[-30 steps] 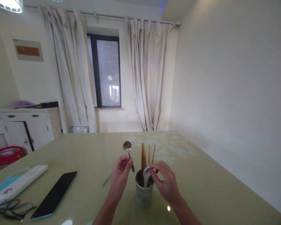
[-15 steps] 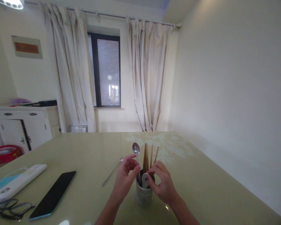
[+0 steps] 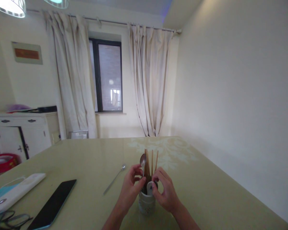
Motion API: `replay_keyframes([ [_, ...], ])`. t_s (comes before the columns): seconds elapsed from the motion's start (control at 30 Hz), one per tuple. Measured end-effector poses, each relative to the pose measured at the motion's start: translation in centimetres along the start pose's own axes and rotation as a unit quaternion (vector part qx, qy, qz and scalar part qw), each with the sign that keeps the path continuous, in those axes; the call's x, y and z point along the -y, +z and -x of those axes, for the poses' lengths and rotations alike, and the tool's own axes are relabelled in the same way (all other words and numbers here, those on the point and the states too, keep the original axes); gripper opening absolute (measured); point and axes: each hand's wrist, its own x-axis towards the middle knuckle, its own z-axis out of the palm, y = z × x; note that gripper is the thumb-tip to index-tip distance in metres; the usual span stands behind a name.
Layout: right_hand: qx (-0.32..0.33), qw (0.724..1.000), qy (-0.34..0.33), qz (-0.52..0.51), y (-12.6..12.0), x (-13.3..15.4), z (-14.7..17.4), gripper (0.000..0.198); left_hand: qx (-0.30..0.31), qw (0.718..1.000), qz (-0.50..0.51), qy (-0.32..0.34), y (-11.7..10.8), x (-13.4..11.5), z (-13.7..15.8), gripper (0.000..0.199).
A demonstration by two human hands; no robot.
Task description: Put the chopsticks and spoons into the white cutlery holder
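Facing a glossy pale-green table (image 3: 218,191), counting clock hours around the grey-white cup (image 3: 146,206) upon it
Looking past, at ten o'clock, to a white cabinet (image 3: 32,137)
Reaching in with left hand (image 3: 132,185) from eleven and right hand (image 3: 165,188) from two, both curled into a pinch
Seeing at nine a dark-screened phone (image 3: 54,203), lying flat
Finding the cup upright, with brown chopsticks (image 3: 148,166) standing in it
Spotting at ten a long-handled spoon (image 3: 113,180), flat on the table
Pinching in left fingertips a metal spoon (image 3: 143,160), bowl up, just beside the chopsticks, lower end hidden
Pinching between right thumb and forefinger a blue-marked white utensil (image 3: 149,189) at the cup's mouth
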Motion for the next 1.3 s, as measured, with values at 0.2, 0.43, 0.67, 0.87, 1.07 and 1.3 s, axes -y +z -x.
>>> replay_keyframes([
  [0.2, -0.007, 1.0, -0.006, -0.007, 0.3, -0.2, 0.3, 0.008, -0.016, 1.0, -0.012, 0.005, -0.3, 0.6, -0.2, 0.057],
  [0.43, -0.013, 1.0, 0.001, -0.007, 0.5, -0.3, 0.3, 0.008, 0.01, 0.999, -0.041, -0.017, 0.2, -0.1, 0.0, 0.052],
  [0.67, -0.034, 0.999, -0.017, 0.0, 0.8, -0.1, 0.3, 0.009, -0.118, 0.941, -0.313, -0.04, -4.8, 0.7, -1.5, 0.05],
  [0.87, -0.12, 0.991, 0.042, -0.029, 1.0, -0.8, 0.3, 0.017, -0.124, 0.682, -0.702, -0.164, -8.5, 1.9, -0.2, 0.034],
  [1.07, -0.146, 0.936, 0.303, -0.106, 2.3, -3.4, 0.4, 0.05, -0.062, 0.733, -0.659, -0.155, -7.5, 2.5, -0.3, 0.038],
  [1.3, -0.07, 0.896, 0.372, -0.233, 4.6, -5.0, 0.5, 0.062, -0.016, 0.925, -0.376, -0.045, -4.0, 3.1, -0.8, 0.029],
])
